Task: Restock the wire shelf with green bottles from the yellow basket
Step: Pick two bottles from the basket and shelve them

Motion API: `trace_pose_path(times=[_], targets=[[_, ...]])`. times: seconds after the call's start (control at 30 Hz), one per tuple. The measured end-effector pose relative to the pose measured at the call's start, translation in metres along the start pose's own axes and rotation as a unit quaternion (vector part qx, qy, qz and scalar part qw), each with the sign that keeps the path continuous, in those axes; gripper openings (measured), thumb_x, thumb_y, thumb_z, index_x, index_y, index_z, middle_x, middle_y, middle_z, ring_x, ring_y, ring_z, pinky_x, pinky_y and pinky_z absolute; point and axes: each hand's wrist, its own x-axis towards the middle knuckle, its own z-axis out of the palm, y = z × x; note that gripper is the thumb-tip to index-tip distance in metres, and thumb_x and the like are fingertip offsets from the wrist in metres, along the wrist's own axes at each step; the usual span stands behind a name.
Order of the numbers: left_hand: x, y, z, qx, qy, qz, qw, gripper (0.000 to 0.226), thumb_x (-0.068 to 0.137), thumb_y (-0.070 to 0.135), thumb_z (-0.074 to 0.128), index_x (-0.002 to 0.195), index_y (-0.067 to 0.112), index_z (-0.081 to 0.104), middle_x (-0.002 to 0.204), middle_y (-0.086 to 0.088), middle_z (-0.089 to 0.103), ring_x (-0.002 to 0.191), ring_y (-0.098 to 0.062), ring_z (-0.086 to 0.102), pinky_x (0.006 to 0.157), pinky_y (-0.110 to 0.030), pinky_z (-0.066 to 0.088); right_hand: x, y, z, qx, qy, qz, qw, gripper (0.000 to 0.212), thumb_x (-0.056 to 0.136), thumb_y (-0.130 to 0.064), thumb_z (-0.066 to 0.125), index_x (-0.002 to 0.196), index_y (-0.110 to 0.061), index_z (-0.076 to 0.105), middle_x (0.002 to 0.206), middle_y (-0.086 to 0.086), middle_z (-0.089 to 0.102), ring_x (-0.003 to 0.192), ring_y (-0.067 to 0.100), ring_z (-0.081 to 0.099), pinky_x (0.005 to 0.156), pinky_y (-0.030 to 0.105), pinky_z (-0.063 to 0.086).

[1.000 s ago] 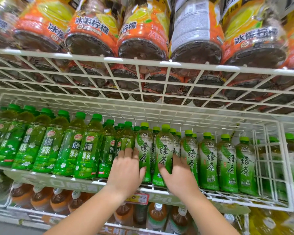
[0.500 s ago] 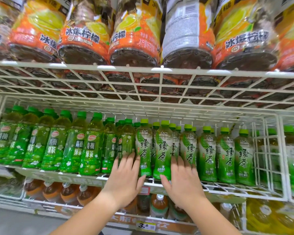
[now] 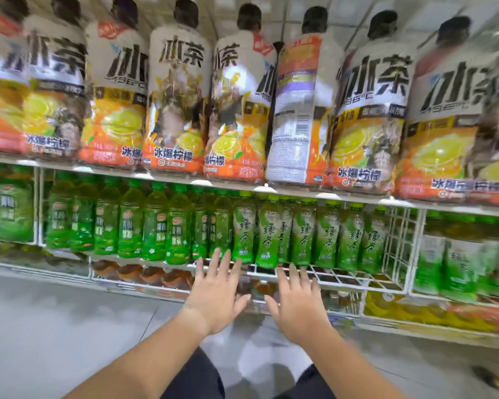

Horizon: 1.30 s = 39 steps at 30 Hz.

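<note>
The person's left hand [image 3: 216, 295] and right hand [image 3: 296, 308] are both stretched out side by side in front of the white wire shelf [image 3: 343, 279], palms facing it, fingers straight and spread. Neither hand holds anything. The left fingertips reach the shelf's front edge under the bottle bases; whether they touch a bottle cannot be told through the motion blur. The right fingertips lie over the bare wire grid at the front.

The slim green-capped plastic bottles with green labels reading "绿茶" [image 3: 268, 234] stand upright in rows on that shelf, directly above the hands. To their left, on the same level, stand darker green bottles with a red oval logo and "青梅绿茶" on the label [image 3: 153, 228]. A white wire divider [image 3: 398, 240] closes the section on the right, and beyond it are larger green-labelled bottles [image 3: 458, 263], too blurred to read.

On the tier above stand big dark-capped bottles wrapped in white and orange labels [image 3: 179, 96], printed "冰茶" in heavy black characters and "冰爆柠檬" over lemon pictures near the base. One of them is turned round [image 3: 297, 110], showing small print and a barcode.

Below the wire shelf sit brown drinks with pale caps [image 3: 150, 276] and, to the right, yellow bottles [image 3: 386, 308]. The grey tiled floor [image 3: 55, 326] lies underneath.
</note>
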Motion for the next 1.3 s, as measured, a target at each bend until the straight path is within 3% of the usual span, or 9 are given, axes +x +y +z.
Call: trace_pose_path(times=[0.07,0.17,0.2,0.3,0.6,0.77,1.0,1.1,1.3], targets=[[-0.01,-0.002,-0.024,0.004,0.001,0.01,1.0,0.094,0.087,0.071,0.006,0.16,0.014,0.018,0.167,-0.017,0.009,0.154,-0.04,0.005,0.119,-0.066,0.011,-0.015,-0.002,-0.02,-0.002,0.025,-0.006,1.0,0.078,0.089,-0.062,0.027,0.14,-0.009,0.053,0.142,0.021,0.052,0.128,0.041,0.052,0.099,0.06,0.046],[-0.031,-0.002,-0.07,0.009,-0.008,0.026,1.0,0.094,0.085,0.072,0.001,0.161,0.017,0.001,0.167,-0.013,-0.007,0.155,-0.038,-0.005,0.12,-0.065,0.006,-0.044,-0.004,-0.058,-0.009,0.035,-0.028,0.999,0.079,0.095,-0.062,0.024,0.155,-0.011,0.025,0.16,0.019,0.024,0.146,0.04,0.025,0.114,0.058,0.025],[-0.038,-0.001,-0.083,0.007,-0.014,0.029,0.999,0.095,0.084,0.072,0.0,0.161,0.017,-0.002,0.167,-0.013,-0.009,0.155,-0.037,-0.006,0.12,-0.065,0.005,-0.054,-0.005,-0.071,-0.01,0.045,-0.028,0.999,0.079,0.095,-0.062,0.022,0.155,-0.011,0.025,0.16,0.019,0.024,0.145,0.04,0.025,0.114,0.058,0.026],[-0.054,0.0,-0.121,0.005,-0.011,0.036,0.999,0.095,0.084,0.073,0.002,0.161,0.016,-0.001,0.168,-0.014,-0.005,0.155,-0.037,-0.005,0.12,-0.066,0.007,-0.079,-0.006,-0.103,-0.01,0.041,-0.015,0.999,0.081,0.091,-0.061,0.02,0.148,-0.008,0.042,0.152,0.021,0.039,0.138,0.042,0.04,0.107,0.059,0.037],[-0.105,0.005,-0.226,0.018,-0.001,0.067,0.998,0.089,0.094,0.073,0.019,0.161,0.019,-0.004,0.168,-0.014,-0.008,0.154,-0.038,-0.006,0.119,-0.066,0.008,-0.152,-0.003,-0.186,0.016,0.063,0.007,0.998,0.079,0.09,-0.061,0.027,0.144,-0.008,0.048,0.147,0.023,0.046,0.135,0.044,0.044,0.102,0.063,0.042],[-0.127,0.006,-0.269,0.014,0.015,0.099,0.995,0.089,0.094,0.073,0.02,0.156,0.02,-0.017,0.165,-0.015,-0.018,0.154,-0.039,-0.011,0.12,-0.065,0.004,-0.187,-0.002,-0.219,-0.003,0.088,0.027,0.996,0.08,0.09,-0.062,0.027,0.15,-0.011,0.039,0.154,0.021,0.037,0.141,0.042,0.035,0.107,0.063,0.034],[-0.129,0.0,-0.306,0.019,0.083,0.201,0.976,0.093,0.089,0.074,0.016,0.16,0.015,0.014,0.167,-0.019,0.011,0.153,-0.041,0.011,0.117,-0.068,0.018,-0.236,-0.013,-0.25,0.012,0.12,0.149,0.982,0.084,0.089,-0.065,0.01,0.157,-0.016,0.021,0.16,0.019,0.022,0.148,0.04,0.017,0.116,0.061,0.021],[-0.137,0.006,-0.322,0.02,0.095,0.25,0.963,0.093,0.087,0.074,0.007,0.16,0.017,0.0,0.168,-0.018,0.0,0.154,-0.04,0.001,0.12,-0.066,0.01,-0.263,-0.018,-0.255,0.009,0.114,0.189,0.975,0.085,0.087,-0.065,0.003,0.158,-0.017,0.005,0.164,0.017,0.009,0.15,0.039,0.003,0.118,0.06,0.011],[-0.155,0.033,-0.356,0.055,0.109,0.317,0.94,0.096,0.082,0.075,-0.003,0.158,0.017,-0.013,0.167,-0.017,-0.009,0.155,-0.039,-0.004,0.121,-0.063,0.006,-0.321,-0.017,-0.268,0.026,0.137,0.277,0.951,0.084,0.09,-0.066,0.007,0.158,-0.018,0.003,0.164,0.016,0.009,0.15,0.037,0.003,0.118,0.059,0.011]])
